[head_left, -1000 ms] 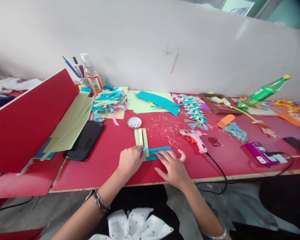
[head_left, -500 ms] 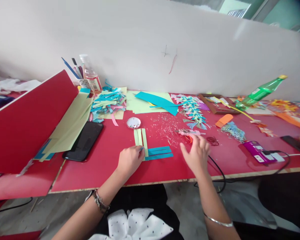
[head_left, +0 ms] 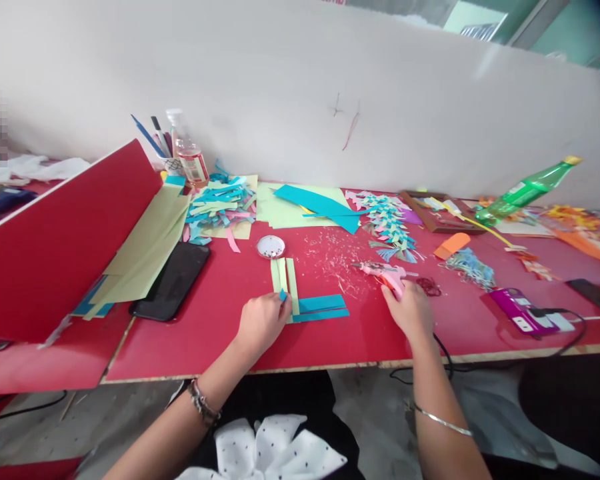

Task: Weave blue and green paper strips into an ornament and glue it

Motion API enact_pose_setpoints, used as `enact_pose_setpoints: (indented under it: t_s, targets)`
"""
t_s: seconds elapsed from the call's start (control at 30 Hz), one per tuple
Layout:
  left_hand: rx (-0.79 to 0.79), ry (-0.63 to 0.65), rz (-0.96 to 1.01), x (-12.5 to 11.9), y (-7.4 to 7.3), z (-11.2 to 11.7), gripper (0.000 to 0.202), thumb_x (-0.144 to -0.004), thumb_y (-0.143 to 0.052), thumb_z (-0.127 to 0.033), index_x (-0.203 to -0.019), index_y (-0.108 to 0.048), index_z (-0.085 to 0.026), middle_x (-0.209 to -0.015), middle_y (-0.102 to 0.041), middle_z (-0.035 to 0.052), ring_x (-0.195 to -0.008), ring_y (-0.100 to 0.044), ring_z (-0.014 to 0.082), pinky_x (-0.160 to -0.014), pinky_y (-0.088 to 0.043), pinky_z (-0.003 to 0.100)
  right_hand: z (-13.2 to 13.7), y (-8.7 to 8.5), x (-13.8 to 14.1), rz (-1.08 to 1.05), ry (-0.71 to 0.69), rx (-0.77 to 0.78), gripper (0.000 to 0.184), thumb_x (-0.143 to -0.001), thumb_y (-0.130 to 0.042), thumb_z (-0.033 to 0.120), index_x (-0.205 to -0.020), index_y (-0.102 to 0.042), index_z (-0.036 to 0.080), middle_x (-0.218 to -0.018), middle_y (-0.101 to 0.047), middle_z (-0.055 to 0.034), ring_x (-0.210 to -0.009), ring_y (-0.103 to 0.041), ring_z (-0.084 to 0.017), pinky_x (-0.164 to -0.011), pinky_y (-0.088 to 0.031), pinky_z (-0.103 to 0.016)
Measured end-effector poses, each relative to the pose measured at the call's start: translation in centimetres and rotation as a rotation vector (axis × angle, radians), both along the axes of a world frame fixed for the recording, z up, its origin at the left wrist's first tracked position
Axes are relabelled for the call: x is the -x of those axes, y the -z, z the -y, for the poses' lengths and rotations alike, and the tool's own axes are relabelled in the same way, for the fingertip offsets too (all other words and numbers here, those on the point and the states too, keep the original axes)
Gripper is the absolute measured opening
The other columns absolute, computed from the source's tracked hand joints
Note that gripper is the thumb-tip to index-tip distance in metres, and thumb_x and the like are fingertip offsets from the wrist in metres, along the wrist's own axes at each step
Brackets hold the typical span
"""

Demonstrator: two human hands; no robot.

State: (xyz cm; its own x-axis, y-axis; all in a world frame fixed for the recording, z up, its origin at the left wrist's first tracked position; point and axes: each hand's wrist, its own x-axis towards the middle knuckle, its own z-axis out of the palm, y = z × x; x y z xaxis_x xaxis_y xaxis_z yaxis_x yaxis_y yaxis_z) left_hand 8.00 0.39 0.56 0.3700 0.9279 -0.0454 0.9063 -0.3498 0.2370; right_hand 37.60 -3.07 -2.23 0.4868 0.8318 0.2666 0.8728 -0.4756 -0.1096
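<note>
Counter inventory. Hot glue gun: one. Blue paper strips laid flat: at least two. Clear bottle: one. Green bottle: one. Bottles, total: two. Pen cup: one. Round white dish: one. Wooden tray: one. Purple power strip: one.

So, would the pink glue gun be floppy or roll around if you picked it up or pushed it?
Probably not floppy: the pink glue gun has a solid, molded-looking body. It likely won't roll far, since it's pistol-shaped rather than round. It might tug a bit when lifted, because a black cord trails over the edge of the red table.
</note>
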Motion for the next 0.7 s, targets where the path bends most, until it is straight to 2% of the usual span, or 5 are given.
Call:
enact_pose_setpoints:
  t_s: [0.1, 0.2, 0.3, 0.47, 0.7]
  targets:
    - [-0.003, 0.001, 0.023, 0.0, 0.2, -0.1, 0.043, -0.087, -0.026, -0.036, -0.071, -0.06, -0.014, -0.065, -0.063, 0.007, -0.059, -0.058, 0.016, -0.048, -0.027, 0.022, 0.9, -0.2, 1.1, -0.072, -0.006, -0.064, 0.046, -0.079, -0.038, 0.045, -0.1, -0.053, 0.007, -0.09, -0.059, -0.0177, -0.08, -0.056, -0.026, -0.063, -0.042, -0.033]
    - [0.002, -0.009, 0.039, -0.1, 0.3, -0.1, 0.039, -0.086, -0.028, -0.035, -0.079, -0.061, -0.016, -0.067, -0.063, 0.0059, -0.059, -0.058, 0.0167, -0.048, -0.027, 0.022, 1.9, -0.3, 3.1, -0.125, -0.042, -0.155, 0.053, -0.078, -0.039, 0.05, -0.107, -0.05, 0.008, -0.096, -0.06, -0.0183, -0.083, -0.057, -0.027, -0.065, -0.043, -0.034]
    - [-0.024, -0.005, 0.05, -0.1, 0.4, -0.1, 0.034, -0.086, -0.03, -0.035, -0.084, -0.06, -0.018, -0.068, -0.063, 0.0049, -0.059, -0.058, 0.0167, -0.047, -0.027, 0.022, 2.7, -0.2, 5.5, -0.128, -0.17, -0.198, 0.062, -0.075, -0.041, 0.056, -0.113, -0.046, 0.008, -0.1, -0.059, -0.0185, -0.088, -0.056, -0.028, -0.068, -0.045, -0.034]
    - [-0.032, 0.002, 0.076, -0.1, 0.4, 0.0, 0.034, -0.086, -0.03, -0.035, -0.074, -0.056, -0.017, -0.064, -0.062, 0.004, -0.058, -0.057, 0.0156, -0.046, -0.024, 0.022, 3.2, -0.2, 7.9, -0.12, -0.306, -0.148, 0.062, -0.075, -0.04, 0.059, -0.113, -0.045, 0.01, -0.102, -0.057, -0.0174, -0.091, -0.055, -0.028, -0.065, -0.046, -0.033]
    - [-0.005, -0.022, 0.083, -0.2, 0.4, -0.2, 0.039, -0.086, -0.029, -0.036, -0.063, -0.053, -0.016, -0.06, -0.059, 0.0046, -0.054, -0.055, 0.0142, -0.045, -0.023, 0.022, 2.5, -0.3, 8.3, -0.115, -0.381, -0.077, 0.058, -0.074, -0.044, 0.057, -0.111, -0.045, 0.012, -0.101, -0.057, -0.0152, -0.091, -0.055, -0.027, -0.062, -0.047, -0.032]
